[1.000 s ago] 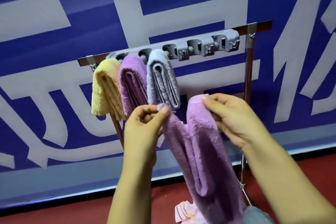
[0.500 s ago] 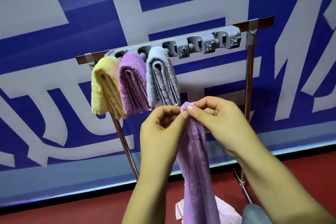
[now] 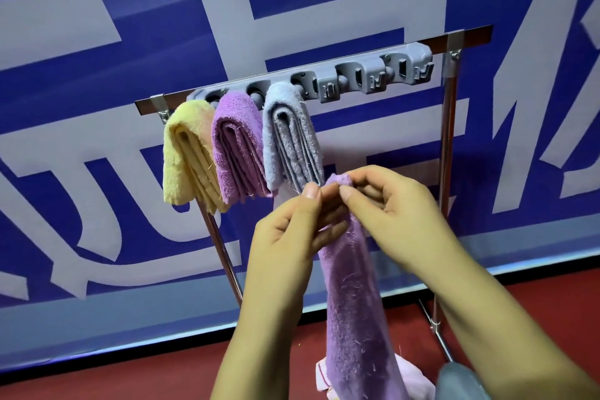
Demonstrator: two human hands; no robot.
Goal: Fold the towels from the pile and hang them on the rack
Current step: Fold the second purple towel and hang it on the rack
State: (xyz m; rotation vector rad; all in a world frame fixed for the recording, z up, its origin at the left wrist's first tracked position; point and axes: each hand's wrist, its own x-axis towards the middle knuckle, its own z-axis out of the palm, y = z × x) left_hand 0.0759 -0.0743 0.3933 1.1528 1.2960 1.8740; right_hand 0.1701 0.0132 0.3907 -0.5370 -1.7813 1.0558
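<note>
i saw the blue banner (image 3: 97, 172) with pale lettering filling the back, and below it a strip of red floor (image 3: 130, 377). in front stood the rack (image 3: 449, 172), its top bar tilted up toward the right, with a grey clip strip (image 3: 373, 75) fixed along it. three folded towels hung from the strip's left half, side by side and touching: a yellow towel (image 3: 185, 153), a purple towel (image 3: 238, 146), and a grey towel (image 3: 289, 136). the clips on the right half held nothing.

in front of the rack hung a lilac towel (image 3: 354, 302), folded into a long narrow strip, its top bunched just below the grey towel and its lower end dropping out of view. my right hand (image 3: 399, 217) pinched that bunched top, fingers curled round it. my left hand (image 3: 285, 237) was beside it, thumb and fingers closed on the strip's left edge just under the top. the two thumbs were nearly touching.

at the bottom, behind the strip, lay the pile (image 3: 412, 380): a pale pink cloth and a bit of grey-blue cloth (image 3: 461, 383), partly cut off by the frame.
</note>
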